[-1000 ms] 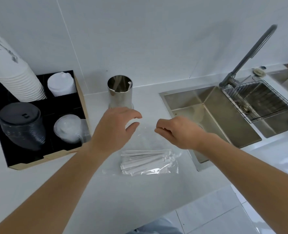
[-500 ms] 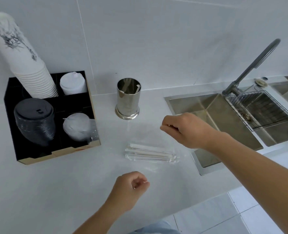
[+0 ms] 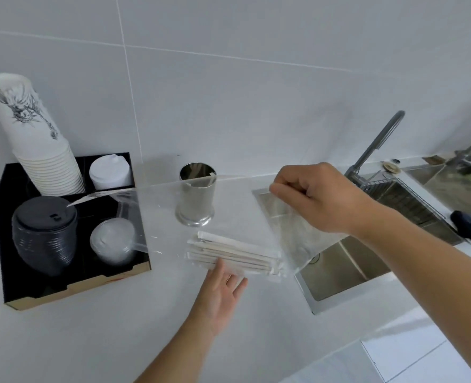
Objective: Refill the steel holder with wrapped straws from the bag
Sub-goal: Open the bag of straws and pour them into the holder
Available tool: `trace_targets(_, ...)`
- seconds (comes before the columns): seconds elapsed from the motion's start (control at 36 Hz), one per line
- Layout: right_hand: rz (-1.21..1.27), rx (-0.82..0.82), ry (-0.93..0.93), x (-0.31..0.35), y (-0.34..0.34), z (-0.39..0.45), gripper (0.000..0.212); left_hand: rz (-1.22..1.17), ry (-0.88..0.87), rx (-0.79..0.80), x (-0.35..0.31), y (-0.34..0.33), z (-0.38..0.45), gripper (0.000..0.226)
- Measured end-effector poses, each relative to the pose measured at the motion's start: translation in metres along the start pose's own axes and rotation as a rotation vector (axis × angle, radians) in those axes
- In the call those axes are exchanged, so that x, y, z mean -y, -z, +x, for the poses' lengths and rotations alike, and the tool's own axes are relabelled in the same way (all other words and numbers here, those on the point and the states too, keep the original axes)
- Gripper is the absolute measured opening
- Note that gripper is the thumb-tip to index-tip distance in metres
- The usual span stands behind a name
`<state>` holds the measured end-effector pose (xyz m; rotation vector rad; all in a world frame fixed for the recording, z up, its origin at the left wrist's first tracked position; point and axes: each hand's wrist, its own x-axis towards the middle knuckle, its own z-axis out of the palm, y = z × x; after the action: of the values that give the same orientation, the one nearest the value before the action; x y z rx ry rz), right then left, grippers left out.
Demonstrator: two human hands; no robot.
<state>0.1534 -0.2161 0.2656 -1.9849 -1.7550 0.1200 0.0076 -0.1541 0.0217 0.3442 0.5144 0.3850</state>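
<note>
The steel holder (image 3: 197,194) stands upright near the wall, with one or two wrapped straws leaning inside. In front of it a clear plastic bag (image 3: 297,239) is lifted off the counter, and several white wrapped straws (image 3: 237,254) lie in a bundle at its bottom. My right hand (image 3: 314,197) pinches the bag's upper edge above the sink corner and holds it up. My left hand (image 3: 221,291) is below the straws, palm up with fingers spread, its fingertips touching the underside of the bag.
A black organizer tray (image 3: 16,277) at the left holds stacked paper cups (image 3: 35,142), black lids (image 3: 45,233) and clear lids (image 3: 112,241). A steel sink (image 3: 336,266) with a faucet (image 3: 375,145) and a wire rack (image 3: 405,200) lies to the right.
My right hand has lifted the bag off the counter. My left hand went from a loose fist near the counter edge to open fingers under the straws.
</note>
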Motion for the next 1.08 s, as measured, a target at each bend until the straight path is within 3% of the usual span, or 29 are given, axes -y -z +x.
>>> trace_targets(0.17, -0.053, -0.019, -0.1, 0.001, 0.006, 0.003, 0.029, -0.055, -0.112, 0.187, -0.017, -0.027, 0.012, 0.073)
trace_targets(0.31, -0.046, -0.053, -0.117, 0.008, 0.013, 0.005, 0.028, -0.052, -0.076, 0.108, -0.022, -0.015, 0.017, 0.067)
trace_targets(0.44, -0.005, -0.057, -0.141, 0.021, 0.017, 0.01, 0.029, -0.099, -0.085, 0.167, -0.029, -0.022, 0.017, 0.055)
trace_targets(0.61, 0.043, -0.109, -0.196, 0.026, 0.038, 0.017, 0.027, -0.129, -0.097, 0.287, -0.046, -0.03, 0.018, 0.067)
trace_targets(0.75, 0.026, -0.146, -0.22, 0.028, 0.051, 0.021, 0.028, -0.04, -0.155, 0.319, -0.063, -0.045, 0.021, 0.045)
trace_targets(0.86, 0.026, -0.158, -0.253, 0.03, 0.065, 0.022, 0.021, -0.053, -0.207, 0.302, -0.076, -0.057, 0.024, 0.042)
trace_targets(1.03, 0.213, -0.203, -0.317, 0.024, 0.079, 0.012, 0.003, -0.105, -0.263, 0.29, -0.097, -0.065, 0.03, 0.033)
trace_targets(1.08, 0.358, -0.259, -0.32, 0.02, 0.075, 0.007, 0.012, -0.115, -0.291, 0.29, -0.102, -0.071, 0.032, 0.039)
